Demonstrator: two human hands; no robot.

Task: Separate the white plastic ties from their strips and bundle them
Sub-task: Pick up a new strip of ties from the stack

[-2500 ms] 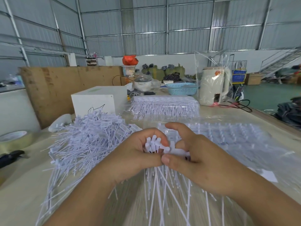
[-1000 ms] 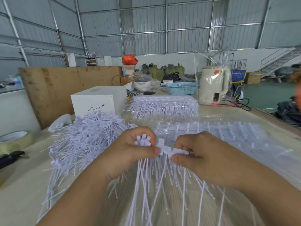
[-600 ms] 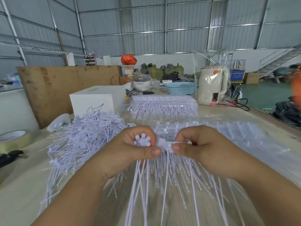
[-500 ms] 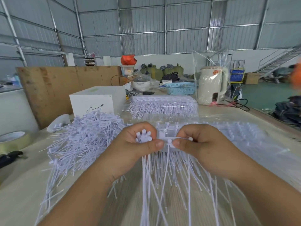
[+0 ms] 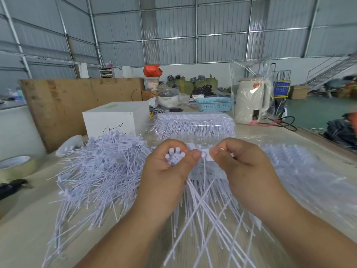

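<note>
Above the table (image 5: pixel 29 219), left hand (image 5: pixel 166 171) grips loose ties (image 5: pixel 174 156); right hand (image 5: pixel 243 163) pinches the strip (image 5: pixel 206 156): I'd twist close to the joint

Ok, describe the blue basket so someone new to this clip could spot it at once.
Start at the tall cream-coloured kettle wrapped in clear plastic on the far right of the long pale table. Just left of it sits the light blue plastic basket, low and rectangular. Its perforated lattice walls and blue colour set it apart from the white goods around it.
</note>
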